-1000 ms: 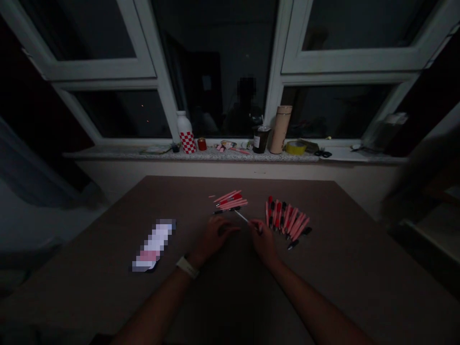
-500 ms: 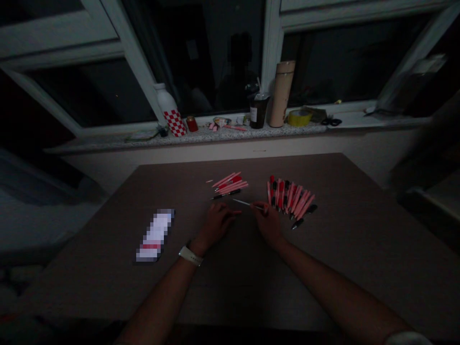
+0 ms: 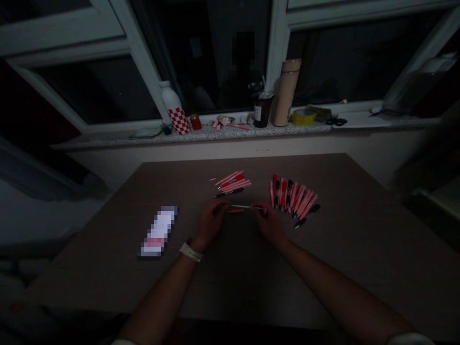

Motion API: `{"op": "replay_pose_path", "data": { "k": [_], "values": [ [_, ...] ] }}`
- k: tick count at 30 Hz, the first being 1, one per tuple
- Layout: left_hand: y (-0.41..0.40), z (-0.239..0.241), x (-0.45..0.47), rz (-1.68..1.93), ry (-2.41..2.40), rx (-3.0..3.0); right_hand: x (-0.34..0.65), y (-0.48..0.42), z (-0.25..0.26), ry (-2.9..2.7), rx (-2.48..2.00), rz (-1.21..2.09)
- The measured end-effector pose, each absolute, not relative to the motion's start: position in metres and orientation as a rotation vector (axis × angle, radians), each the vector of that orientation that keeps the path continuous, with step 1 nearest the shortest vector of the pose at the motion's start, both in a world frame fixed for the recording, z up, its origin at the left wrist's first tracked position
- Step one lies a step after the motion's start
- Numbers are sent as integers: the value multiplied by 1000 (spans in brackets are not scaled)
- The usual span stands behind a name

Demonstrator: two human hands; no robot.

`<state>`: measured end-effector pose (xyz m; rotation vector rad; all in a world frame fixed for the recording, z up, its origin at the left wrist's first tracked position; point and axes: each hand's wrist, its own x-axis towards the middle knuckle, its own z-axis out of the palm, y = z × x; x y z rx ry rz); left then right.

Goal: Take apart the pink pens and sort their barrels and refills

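Note:
Between my two hands a thin, pale pen refill (image 3: 240, 206) is held level, just above the table. The fingertips of my left hand (image 3: 212, 220) are closed at its left end. My right hand (image 3: 268, 221) pinches the other end, where a bit of pink shows by the fingers. Below the refill, a short pink pen barrel (image 3: 235, 211) lies on the table. Beyond my left hand rests a small pile of pink and red pens (image 3: 233, 181), with a black pen (image 3: 228, 192) in front. Right of my right hand, several pink, red and black pens (image 3: 293, 197) lie fanned out.
A phone (image 3: 158, 232) with a lit, blurred screen lies at the left on the brown table (image 3: 230, 282). Along the windowsill (image 3: 212, 136) stand a checked bottle (image 3: 176, 112), a red jar (image 3: 195, 122), a dark cup (image 3: 262, 111), a tall flask (image 3: 287, 93) and yellow tape (image 3: 304, 118).
My left hand has let go of the pink barrel and now grips the refill's left end. The refill has turned from slanted to nearly level. The view has shifted slightly.

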<state>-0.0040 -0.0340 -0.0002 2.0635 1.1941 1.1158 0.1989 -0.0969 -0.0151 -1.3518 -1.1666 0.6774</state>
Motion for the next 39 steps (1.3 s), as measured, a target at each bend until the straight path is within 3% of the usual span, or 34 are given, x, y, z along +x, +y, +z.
{"op": "replay_pose_path", "data": {
  "k": [19,31,39],
  "values": [
    [-34,-2,-3,1143,1060,2149,199,-96,-15,-1274,-1370,606],
    [-37,-2,-4,1122,1189,2004,199,-95,-18,-1246,-1389,729],
    [-30,-12,-2,934,1213,2407,199,-94,-14,-1128,-1390,723]
  ]
}}
